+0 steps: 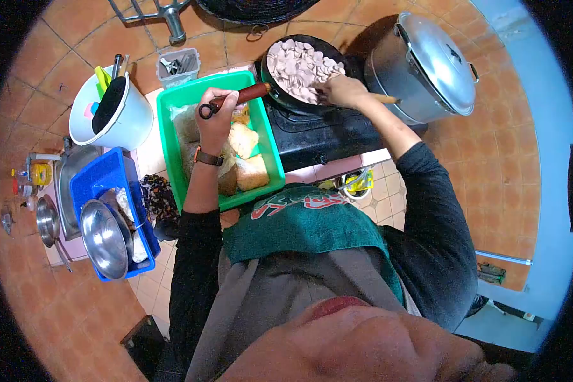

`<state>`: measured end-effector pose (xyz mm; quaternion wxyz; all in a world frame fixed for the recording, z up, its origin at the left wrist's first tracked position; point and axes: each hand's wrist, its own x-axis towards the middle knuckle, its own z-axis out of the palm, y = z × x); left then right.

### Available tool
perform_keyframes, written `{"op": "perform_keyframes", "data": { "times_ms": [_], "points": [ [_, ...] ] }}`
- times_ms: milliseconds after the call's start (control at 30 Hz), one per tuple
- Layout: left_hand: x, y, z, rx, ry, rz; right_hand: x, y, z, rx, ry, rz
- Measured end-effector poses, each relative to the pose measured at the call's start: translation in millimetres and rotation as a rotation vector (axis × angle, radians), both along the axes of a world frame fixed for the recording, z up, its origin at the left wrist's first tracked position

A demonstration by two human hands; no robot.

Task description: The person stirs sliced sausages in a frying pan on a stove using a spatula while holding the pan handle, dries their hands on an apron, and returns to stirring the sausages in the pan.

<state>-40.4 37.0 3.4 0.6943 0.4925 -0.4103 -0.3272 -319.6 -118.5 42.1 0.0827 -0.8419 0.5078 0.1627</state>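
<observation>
My left hand (215,127) is wrapped round the reddish-brown handle (251,93) of a black frying pan (335,52). Its wrist wears a dark watch with an orange edge. Pale pinkish round slices (296,63) of food fill much of the pan, which sits on a black stove (305,137). Over the pan's right side, my right hand (345,92) is closed on a wooden-handled utensil (386,99); the end in the food is hidden. Below my left hand stands a green tray (272,159) with bagged, golden-brown food (243,140).
A large lidded metal pot (398,73) stands right of the pan. Left are a white bucket (140,118) of utensils, a small clear container (178,67), and a blue basin (86,175) holding a metal bowl (103,239). A sink (76,172) lies beyond.
</observation>
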Motion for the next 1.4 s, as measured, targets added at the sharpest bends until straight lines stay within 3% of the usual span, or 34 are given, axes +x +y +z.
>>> {"op": "perform_keyframes", "data": {
  "times_ms": [167, 300, 467, 567, 667, 800, 900, 967, 1000, 1100, 1233, 1400],
  "points": [
    [1, 1, 0, 0.009, -0.025, -0.011, 5, -30, 44, -0.173, 0.029, -0.070],
    [-1, 1, 3, -0.060, 0.008, -0.030, 29, -75, 1, -0.271, -0.095, -0.010],
    [2, -1, -4, -0.122, -0.216, 0.091, 45, -28, -17, -0.178, -0.043, 0.183],
    [-3, 0, 2, -0.095, -0.127, 0.070, 8, -8, -23, -0.194, -0.083, 0.336],
    [-3, 0, 3, -0.066, -0.078, 0.068, -2, 13, 28, -0.174, 0.101, 0.286],
    [1, -1, -5, -0.087, -0.091, 0.066, -34, -36, 27, -0.514, 0.044, 0.286],
    [6, -4, -12, -0.061, -0.284, 0.124, -45, -67, 10, -0.642, 0.035, 0.328],
    [4, -3, -10, -0.058, -0.208, 0.104, -48, -82, -15, -0.800, 0.191, 0.430],
    [4, -2, -8, -0.056, -0.208, 0.105, -44, -81, -23, -0.657, 0.244, 0.423],
    [2, -1, -1, -0.065, -0.165, 0.074, -14, -65, -35, -0.419, 0.023, 0.237],
    [1, 1, 0, -0.050, -0.120, 0.042, 11, -46, -31, -0.433, -0.147, 0.282],
    [1, 3, -1, -0.043, -0.109, 0.043, -2, -37, 13, -0.502, -0.069, 0.388]
  ]
}}
